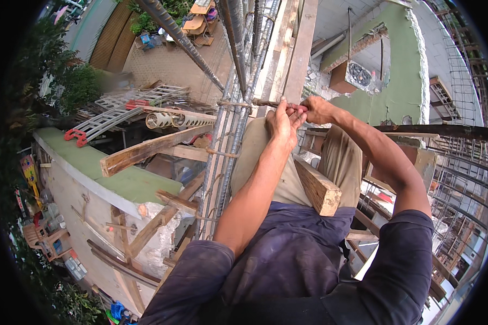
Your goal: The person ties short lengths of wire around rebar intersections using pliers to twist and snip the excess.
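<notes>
A thin dark rod-shaped tool (267,103) runs sideways from my hands to the upright side of a rebar cage (234,116); its exact kind cannot be made out. My right hand (319,110) is closed around its right end. Thumb and fingers of my left hand (283,123) close on the rod just left of that. The rod's left tip meets the cage at a stirrup (234,103), where small details are too fine to tell. Ribbed steel bars (184,46) rise from the cage toward the top of the view.
I sit high among timbers, with a wooden beam (321,189) between my legs. Long boards (301,51) run beyond my hands. Left and below are an aluminium ladder (111,116), a cut timber (146,150) and a green ledge (130,179). A broken green wall (401,59) stands right.
</notes>
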Demonstrator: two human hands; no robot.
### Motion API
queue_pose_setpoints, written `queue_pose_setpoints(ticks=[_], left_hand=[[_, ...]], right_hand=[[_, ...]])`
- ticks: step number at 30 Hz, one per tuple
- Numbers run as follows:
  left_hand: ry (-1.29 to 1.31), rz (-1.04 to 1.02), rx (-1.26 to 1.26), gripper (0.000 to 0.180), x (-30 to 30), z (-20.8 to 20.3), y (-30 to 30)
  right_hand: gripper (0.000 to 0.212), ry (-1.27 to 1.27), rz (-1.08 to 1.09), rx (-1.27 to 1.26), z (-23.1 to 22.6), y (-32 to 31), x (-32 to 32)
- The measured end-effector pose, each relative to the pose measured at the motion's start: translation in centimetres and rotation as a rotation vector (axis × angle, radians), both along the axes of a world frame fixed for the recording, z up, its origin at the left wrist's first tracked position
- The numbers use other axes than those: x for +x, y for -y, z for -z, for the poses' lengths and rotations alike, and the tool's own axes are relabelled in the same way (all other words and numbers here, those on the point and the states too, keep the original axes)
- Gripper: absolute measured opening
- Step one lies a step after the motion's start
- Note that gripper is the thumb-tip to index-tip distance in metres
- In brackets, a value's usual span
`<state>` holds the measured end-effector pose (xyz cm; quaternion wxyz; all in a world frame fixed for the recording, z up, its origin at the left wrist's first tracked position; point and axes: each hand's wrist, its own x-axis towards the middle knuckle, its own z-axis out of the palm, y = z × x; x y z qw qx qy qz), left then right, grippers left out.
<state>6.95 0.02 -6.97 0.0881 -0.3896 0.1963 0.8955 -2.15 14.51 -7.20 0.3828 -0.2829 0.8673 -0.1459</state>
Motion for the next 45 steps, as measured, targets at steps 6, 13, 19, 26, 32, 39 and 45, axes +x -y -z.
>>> queue_pose_setpoints(ticks=[6,13,19,26,32,39,45], left_hand=[[-0.264,0.286,-1.1,0.084,2.9,-5.1,-0.8],[-0.276,0.273,-1.176,0.082,4.1,-2.3,-2.6],[-0.202,0.16,-1.14,0.079,4.2,-2.4,-0.7],[-0.227,0.225,-1.143,0.076,5.1,-1.7,0.3],[-0.051,0.21,-0.746,0.109,3.4,-0.6,-0.1],[0.304,-0.101,0.221,0.045,-6.1,6.6,4.0],[0.328,-0.06,0.139,0.045,-7.9,11.1,5.1]], right_hand=[[0.029,0.543,0.269,0.016,-3.7,1.8,-0.6],[0.035,-0.842,-0.22,0.062,-2.2,1.9,1.5],[0.044,0.654,0.343,0.033,-1.7,0.5,0.0],[0.038,0.105,-0.078,-0.053,-2.9,2.2,0.4],[0.037,0.84,0.495,-0.098,-4.1,2.7,0.2],[0.034,1.016,0.496,-0.19,-1.9,0.8,-1.6],[0.049,-0.547,-0.189,-0.035,-7.1,2.8,2.2]])
